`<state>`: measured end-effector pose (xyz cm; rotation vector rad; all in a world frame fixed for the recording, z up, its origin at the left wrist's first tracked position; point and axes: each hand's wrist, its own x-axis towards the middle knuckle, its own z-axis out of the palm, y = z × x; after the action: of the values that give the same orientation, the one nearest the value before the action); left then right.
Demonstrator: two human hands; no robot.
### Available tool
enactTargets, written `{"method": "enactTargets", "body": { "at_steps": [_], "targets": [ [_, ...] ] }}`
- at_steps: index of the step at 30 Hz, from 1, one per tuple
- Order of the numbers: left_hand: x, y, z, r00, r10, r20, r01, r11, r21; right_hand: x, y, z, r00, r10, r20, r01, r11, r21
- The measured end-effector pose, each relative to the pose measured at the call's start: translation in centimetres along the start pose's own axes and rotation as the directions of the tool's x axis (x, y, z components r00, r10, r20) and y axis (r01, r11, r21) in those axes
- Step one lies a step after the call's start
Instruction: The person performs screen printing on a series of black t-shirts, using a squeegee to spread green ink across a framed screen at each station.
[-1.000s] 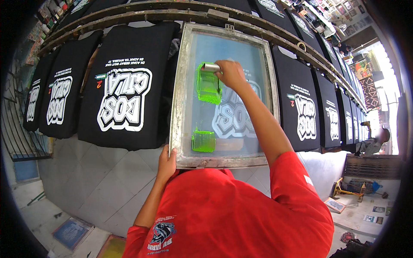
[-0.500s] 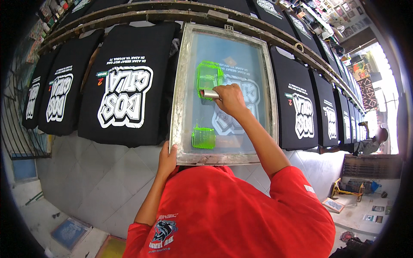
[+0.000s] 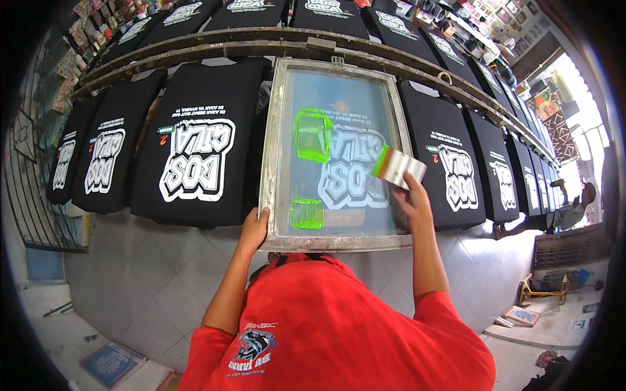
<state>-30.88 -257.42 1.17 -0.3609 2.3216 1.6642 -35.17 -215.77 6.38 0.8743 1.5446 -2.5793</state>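
An aluminium-framed printing screen (image 3: 272,130) lies over a black shirt between other shirts. Its pale blue mesh carries two bright green ink patches, an upper one (image 3: 312,135) and a lower one (image 3: 306,213), with white lettering showing faintly through. My left hand (image 3: 253,231) grips the frame's lower left corner. Over the screen's right side, my right hand (image 3: 413,199) is closed on a small squeegee (image 3: 402,169) with a metal handle and a green-inked rubber edge, tilted above the mesh.
Black shirts with white prints (image 3: 192,91) stand in rows both sides of long rails (image 3: 195,47). A person in grey (image 3: 567,212) is at the far right. Grey floor tiles (image 3: 156,267) show below, with framed screens (image 3: 107,365) lower left and a yellow metal object (image 3: 531,293) at right.
My right hand has moved right and down with the squeegee, from the upper green patch toward the frame's right side, and turned it. My left hand still holds the frame.
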Motion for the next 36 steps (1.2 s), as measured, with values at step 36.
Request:
{"method": "enactTargets", "body": {
  "at_steps": [36],
  "targets": [
    [-0.3,-9.5,-43.9,0.966,0.123,-0.229,-0.089,0.984,0.157,-13.9,19.6,25.6,0.993,-0.084,0.082,0.06,0.963,0.262]
  ]
}}
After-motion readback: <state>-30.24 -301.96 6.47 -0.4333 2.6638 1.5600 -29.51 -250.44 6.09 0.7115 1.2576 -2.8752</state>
